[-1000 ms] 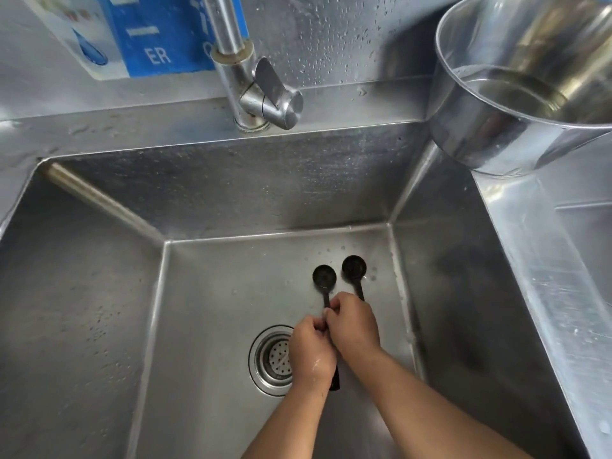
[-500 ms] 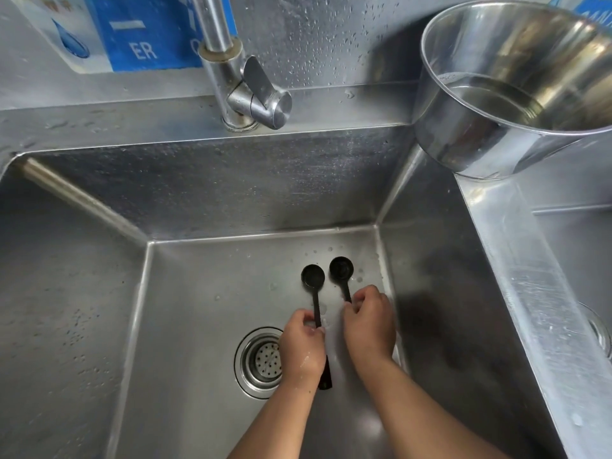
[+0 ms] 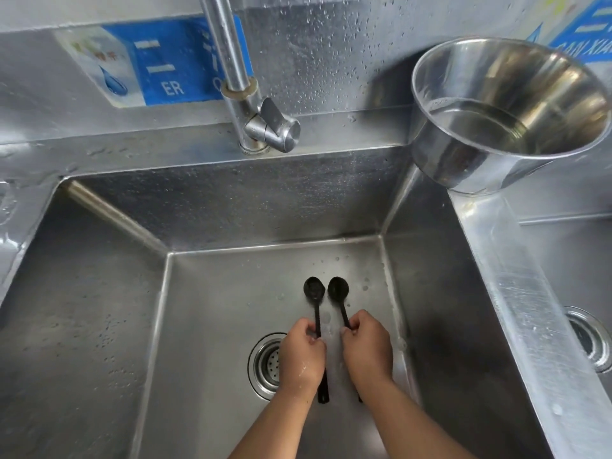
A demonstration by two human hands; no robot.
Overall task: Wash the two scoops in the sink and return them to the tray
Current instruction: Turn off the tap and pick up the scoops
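Mid-wash, one scoop per hand, low in the sink.

Lower centre: left hand (image 3: 302, 356) closed on left scoop (image 3: 315, 294), right hand (image 3: 367, 348) closed on right scoop (image 3: 338, 289), bowls side by side over the sink (image 3: 99, 326) floor; farther up, tap (image 3: 261, 120) apparently not running; probably rinsing left; tray unseen, return pending.

Your hands (image 3: 334, 356) work low in the sink (image 3: 99, 309), near its right wall. The basin floor toward the left wall is bare: free passage there. The drain strainer (image 3: 266, 364) sits just left of your left hand. Above the far rim, the tap (image 3: 261, 120) and its lever overhang the basin's middle; lifting straight up from the right side stays clear of it. At the far right corner a steel pot (image 3: 490, 127) holding water blocks the rim; the right rim nearer you is bare.
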